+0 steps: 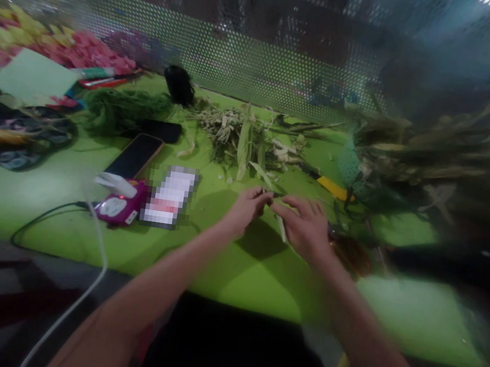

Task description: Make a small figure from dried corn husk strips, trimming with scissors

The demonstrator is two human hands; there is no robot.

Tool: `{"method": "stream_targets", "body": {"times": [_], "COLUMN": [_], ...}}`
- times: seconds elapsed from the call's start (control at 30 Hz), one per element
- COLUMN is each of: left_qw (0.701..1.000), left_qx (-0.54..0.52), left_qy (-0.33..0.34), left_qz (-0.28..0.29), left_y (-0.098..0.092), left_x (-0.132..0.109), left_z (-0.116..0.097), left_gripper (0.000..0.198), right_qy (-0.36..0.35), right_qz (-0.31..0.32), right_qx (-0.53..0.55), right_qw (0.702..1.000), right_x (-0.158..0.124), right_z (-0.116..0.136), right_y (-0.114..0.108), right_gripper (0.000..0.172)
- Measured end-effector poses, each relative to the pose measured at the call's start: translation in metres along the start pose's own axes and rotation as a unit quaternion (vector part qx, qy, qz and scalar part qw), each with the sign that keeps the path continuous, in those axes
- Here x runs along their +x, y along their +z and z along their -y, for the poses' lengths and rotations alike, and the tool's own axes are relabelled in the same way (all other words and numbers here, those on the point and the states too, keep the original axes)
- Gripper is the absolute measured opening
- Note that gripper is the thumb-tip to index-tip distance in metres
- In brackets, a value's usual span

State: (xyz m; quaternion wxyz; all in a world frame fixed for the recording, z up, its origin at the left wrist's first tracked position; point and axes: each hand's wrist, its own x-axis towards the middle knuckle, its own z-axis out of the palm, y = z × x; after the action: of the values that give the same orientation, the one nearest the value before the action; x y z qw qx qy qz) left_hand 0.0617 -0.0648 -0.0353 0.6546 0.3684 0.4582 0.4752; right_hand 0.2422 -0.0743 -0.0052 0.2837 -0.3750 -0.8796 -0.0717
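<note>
Over the near part of the green table, my left hand (pixel 248 205) and my right hand (pixel 307 225) meet at the fingertips, both closed in a pinch. A narrow pale strip (pixel 283 230), perhaps dried leaf, hangs below my right fingers. Between the fingertips is a small dark piece, too blurred to name. Just beyond my hands lies a heap of dried plant pieces (pixel 225 129), with a long pale green leaf (pixel 244 141) upright in it. A yellow-handled tool (pixel 333 188) rests to the right of the heap.
Phones (pixel 135 154) and a purple packet (pixel 121 205) with a cable lie on the left of the green table (pixel 199 250). Green netting (pixel 119 108) and colourful petals (pixel 95 50) are farther back. A big dried leaf bundle (pixel 432 149) stands at right, before a perforated metal screen (pixel 263 52).
</note>
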Motion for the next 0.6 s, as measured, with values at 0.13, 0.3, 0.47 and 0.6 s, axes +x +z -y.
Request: {"method": "stream_targets", "body": {"times": [0.13,0.3,0.47,0.6], "left_qw": [0.999,0.980,0.968,0.961], "left_qx": [0.045,0.170,0.211,0.244], "left_qy": [0.021,0.099,0.110,0.089], "left_qz": [-0.001,0.004,0.077,0.098], "left_y": [0.001,0.006,0.009,0.012], "left_x": [0.000,-0.004,-0.010,-0.014], "left_z": [0.000,-0.005,-0.010,-0.012], "left_gripper": [0.024,0.018,0.019,0.028], "right_qy": [0.005,0.143,0.295,0.346], "right_qz": [-0.029,-0.062,-0.083,-0.087], "right_qx": [0.037,0.164,0.282,0.332], "right_qw": [0.999,0.974,0.909,0.873], "right_x": [0.003,0.005,0.006,0.010], "right_z": [0.003,0.001,-0.002,0.001], "right_y": [-0.001,0.000,0.002,0.001], "right_gripper": [0.014,0.011,0.020,0.020]}}
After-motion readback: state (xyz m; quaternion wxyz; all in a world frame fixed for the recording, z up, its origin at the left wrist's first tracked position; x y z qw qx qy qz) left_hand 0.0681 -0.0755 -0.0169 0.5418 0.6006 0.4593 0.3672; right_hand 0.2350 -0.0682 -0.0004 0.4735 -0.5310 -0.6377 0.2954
